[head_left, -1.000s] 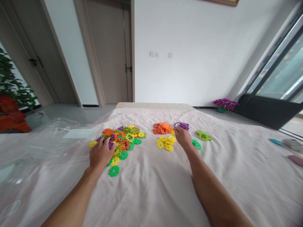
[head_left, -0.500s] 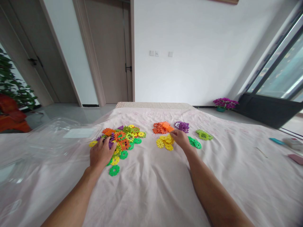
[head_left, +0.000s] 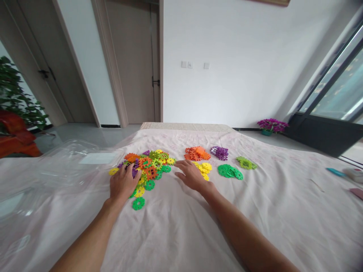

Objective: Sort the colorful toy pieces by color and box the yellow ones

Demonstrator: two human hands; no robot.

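My left hand (head_left: 124, 183) is at the left part of a mixed pile of plastic interlocking pieces (head_left: 155, 163). Its fingers curl over a purple interlocking piece (head_left: 134, 173), which shows between thumb and forefinger; the fingertips are partly hidden. My right hand (head_left: 189, 175) hovers right of that pile, fingers stretched out and thumb apart, with nothing in it. It partly covers a group of yellow flower-shaped discs (head_left: 205, 168). Behind it lies a heap of orange square pieces (head_left: 195, 153). To the right are purple pieces (head_left: 220, 153), green discs (head_left: 229, 171) and light green pieces (head_left: 246, 163).
Clear plastic containers (head_left: 66, 160) stand at the left on the pale cloth (head_left: 181, 230). One green disc (head_left: 138, 203) lies in front of the mixed pile. At the far right are a blue item (head_left: 336, 172) and a pink item (head_left: 356, 193).
My right hand has moved left from beside the orange and yellow groups toward the mixed pile, and its fingers have spread. More green discs now show. My left hand has stayed on the pile.
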